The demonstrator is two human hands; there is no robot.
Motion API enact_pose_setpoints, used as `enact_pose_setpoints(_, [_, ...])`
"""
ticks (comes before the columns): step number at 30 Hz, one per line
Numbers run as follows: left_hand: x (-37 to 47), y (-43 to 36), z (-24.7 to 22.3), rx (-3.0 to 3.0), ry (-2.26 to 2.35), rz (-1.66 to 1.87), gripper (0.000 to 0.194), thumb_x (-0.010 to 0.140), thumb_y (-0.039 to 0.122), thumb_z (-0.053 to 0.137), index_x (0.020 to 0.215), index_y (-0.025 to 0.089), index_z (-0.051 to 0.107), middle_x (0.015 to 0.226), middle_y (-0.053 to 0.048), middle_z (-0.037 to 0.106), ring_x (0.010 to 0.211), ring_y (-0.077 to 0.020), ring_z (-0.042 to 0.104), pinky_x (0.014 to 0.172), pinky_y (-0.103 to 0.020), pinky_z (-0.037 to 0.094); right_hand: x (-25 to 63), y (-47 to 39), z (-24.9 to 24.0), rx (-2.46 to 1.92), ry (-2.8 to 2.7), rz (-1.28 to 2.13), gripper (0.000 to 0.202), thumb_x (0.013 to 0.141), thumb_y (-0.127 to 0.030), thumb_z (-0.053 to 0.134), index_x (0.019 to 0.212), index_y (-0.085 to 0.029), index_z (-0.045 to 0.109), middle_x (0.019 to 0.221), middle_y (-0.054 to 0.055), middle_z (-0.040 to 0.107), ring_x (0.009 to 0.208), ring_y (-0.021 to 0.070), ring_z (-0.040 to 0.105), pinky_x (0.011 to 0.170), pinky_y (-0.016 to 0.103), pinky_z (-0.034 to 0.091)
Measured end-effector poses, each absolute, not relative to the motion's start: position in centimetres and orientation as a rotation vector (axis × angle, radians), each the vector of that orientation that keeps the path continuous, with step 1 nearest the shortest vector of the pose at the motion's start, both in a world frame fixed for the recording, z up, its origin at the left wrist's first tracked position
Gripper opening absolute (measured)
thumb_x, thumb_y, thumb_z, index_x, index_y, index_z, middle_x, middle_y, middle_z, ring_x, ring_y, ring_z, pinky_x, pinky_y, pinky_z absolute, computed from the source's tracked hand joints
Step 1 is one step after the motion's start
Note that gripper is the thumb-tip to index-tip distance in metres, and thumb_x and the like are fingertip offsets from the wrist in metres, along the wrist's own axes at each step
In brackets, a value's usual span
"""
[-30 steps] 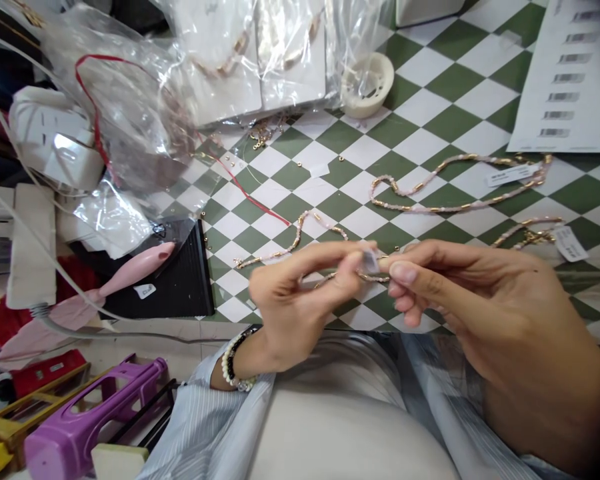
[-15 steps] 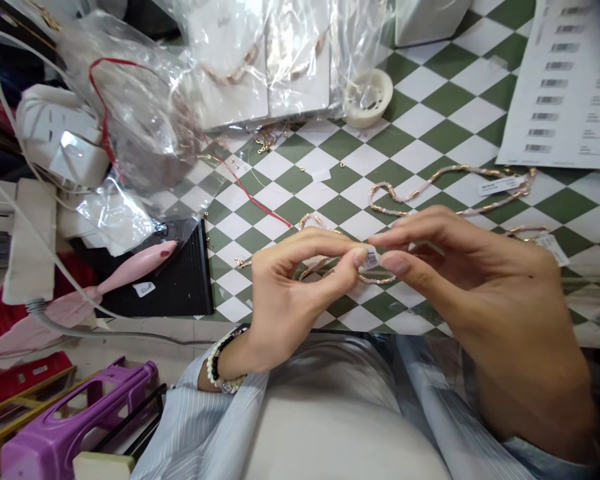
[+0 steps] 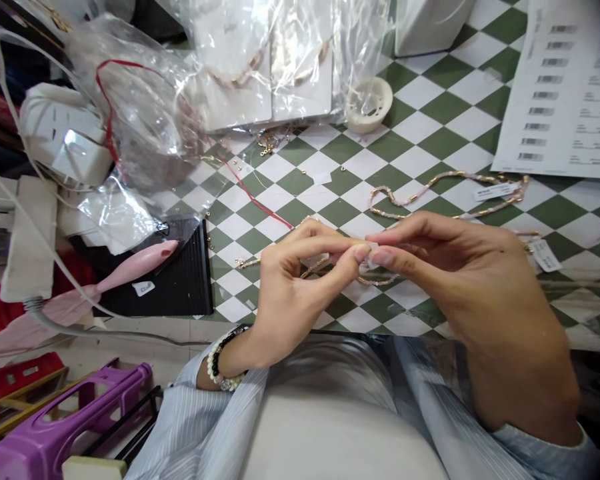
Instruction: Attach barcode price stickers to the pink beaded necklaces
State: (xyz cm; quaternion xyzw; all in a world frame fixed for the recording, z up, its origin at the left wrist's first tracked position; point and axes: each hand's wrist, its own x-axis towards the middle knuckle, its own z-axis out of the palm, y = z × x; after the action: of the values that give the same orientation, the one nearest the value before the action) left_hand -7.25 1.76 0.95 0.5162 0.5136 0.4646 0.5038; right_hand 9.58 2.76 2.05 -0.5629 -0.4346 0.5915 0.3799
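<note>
My left hand (image 3: 307, 287) pinches a small white label (image 3: 373, 257) between thumb and forefinger. From the other side, my right hand (image 3: 455, 273) has thumb and forefinger closed on the label's right edge. The fingertips cover much of the label. A strand of pale pink and gold beads (image 3: 377, 281) lies below the hands, partly hidden, and its clasp end (image 3: 243, 263) shows left of my left hand. Beyond my right hand rests a second beaded strand (image 3: 405, 200) with a white tag (image 3: 495, 192). Another tag (image 3: 547, 257) shows beside my right hand.
A sheet of barcode labels (image 3: 555, 107) lies at the upper right. Clear bags with carded jewellery (image 3: 300, 100) and a tape roll (image 3: 369, 105) sit at the back. A pink fish-shaped item (image 3: 140, 262), cables and a white adapter (image 3: 75, 150) crowd the left. Loose gold beads (image 3: 267, 143) are scattered mid-table.
My right hand's thumb and forefinger have come together onto the label, which was more exposed before. The label is now turned and its printed face is less visible.
</note>
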Motion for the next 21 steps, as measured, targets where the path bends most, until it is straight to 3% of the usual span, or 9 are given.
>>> enact_pose_setpoints(6, [-7.05,1.92,0.88,1.227,1.257,1.096,0.009,0.088,0.022,0.076,0.082,0.024,0.082,0.076,-0.002,0.071,0.074,-0.0152,0.061,0.066,-0.03,0.048,10.0,2.86,1.84,-1.419,-1.079,1.528,0.006,0.076,-0.027,0.086,0.076,-0.03,0.081,0.076,-0.003,0.074,0.067,0.012,0.066,0.062,0.023,0.059])
enact_pose_setpoints(15, [-6.85,1.77,0.63,1.221,1.206,1.113,0.008,0.089,0.022,0.076,0.084,0.024,0.082,0.077,-0.002,0.073,0.075,-0.0147,0.063,0.071,-0.03,0.05,10.33,2.98,1.52,-1.372,-1.007,1.62,0.016,0.067,-0.02,0.092,0.076,-0.022,0.079,0.074,-0.002,0.075,0.068,0.0078,0.067,0.064,0.015,0.056])
enact_pose_setpoints(21, [-6.58,1.57,0.59,1.195,1.181,1.119,0.007,0.088,0.024,0.078,0.082,0.024,0.082,0.078,-0.002,0.074,0.075,-0.0146,0.064,0.068,-0.028,0.053,10.15,2.15,1.41,-1.388,-1.077,1.469,0.017,0.067,-0.022,0.091,0.075,-0.024,0.076,0.08,-0.002,0.076,0.072,0.0143,0.072,0.067,0.025,0.062])
